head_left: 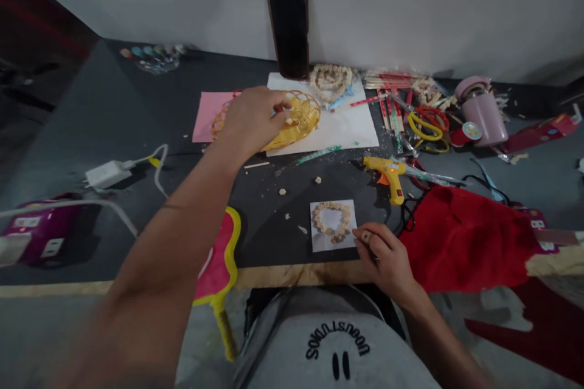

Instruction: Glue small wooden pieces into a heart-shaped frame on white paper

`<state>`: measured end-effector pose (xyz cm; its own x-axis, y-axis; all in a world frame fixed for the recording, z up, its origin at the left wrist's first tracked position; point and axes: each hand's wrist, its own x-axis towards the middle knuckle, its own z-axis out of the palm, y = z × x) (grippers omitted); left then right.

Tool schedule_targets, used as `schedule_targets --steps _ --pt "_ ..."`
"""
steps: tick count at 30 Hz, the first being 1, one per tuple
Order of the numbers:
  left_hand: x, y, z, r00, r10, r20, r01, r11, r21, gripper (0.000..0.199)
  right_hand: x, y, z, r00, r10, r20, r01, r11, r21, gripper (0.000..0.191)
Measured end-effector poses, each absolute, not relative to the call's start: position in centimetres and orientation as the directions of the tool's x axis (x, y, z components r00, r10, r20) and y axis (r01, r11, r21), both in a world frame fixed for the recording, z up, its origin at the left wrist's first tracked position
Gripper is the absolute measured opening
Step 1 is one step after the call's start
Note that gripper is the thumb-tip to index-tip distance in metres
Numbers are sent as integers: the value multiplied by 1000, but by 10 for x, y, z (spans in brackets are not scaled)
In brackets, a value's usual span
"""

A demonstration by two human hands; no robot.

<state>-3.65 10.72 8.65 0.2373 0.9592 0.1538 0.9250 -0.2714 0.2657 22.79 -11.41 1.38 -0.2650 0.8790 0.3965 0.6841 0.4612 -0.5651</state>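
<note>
My left hand (256, 117) reaches over the yellow woven basket (303, 118) at the back of the table. Its fingers are curled together near the basket's inside, and what they hold, if anything, is too small to make out. At the front edge my right hand (385, 258) pinches a small beige piece (365, 236) between thumb and fingers. Touching or almost touching its fingertips is a square white card (322, 244), on which small beige pieces form a heart-like ring (345, 216). Two loose beige bits (318, 180) lie behind the card.
A yellow glue gun (387, 171) lies right of the card, beside a red cloth (460, 237). Scissors (424, 127), a pink tumbler (483, 112) and sticks crowd the back right. A phone (289, 30) leans on the wall. A charger (107, 175) with cable lies left.
</note>
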Motion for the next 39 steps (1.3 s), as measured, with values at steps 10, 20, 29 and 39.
schedule_targets --steps 10,20,29,39 --pt "-13 -34 42 594 804 22 737 -555 385 25 247 -124 2 -147 909 391 732 365 -575 14" --pt "7 -96 16 563 826 44 749 -532 394 14 226 -122 -3 -265 907 326 723 411 -555 8" --pt "-38 -89 21 264 961 81 916 -276 292 15 225 -122 -13 -235 905 356 677 415 -608 11" --pt "-55 -36 12 200 980 17 954 -199 226 24 224 -124 -16 -245 895 373 682 433 -590 10"
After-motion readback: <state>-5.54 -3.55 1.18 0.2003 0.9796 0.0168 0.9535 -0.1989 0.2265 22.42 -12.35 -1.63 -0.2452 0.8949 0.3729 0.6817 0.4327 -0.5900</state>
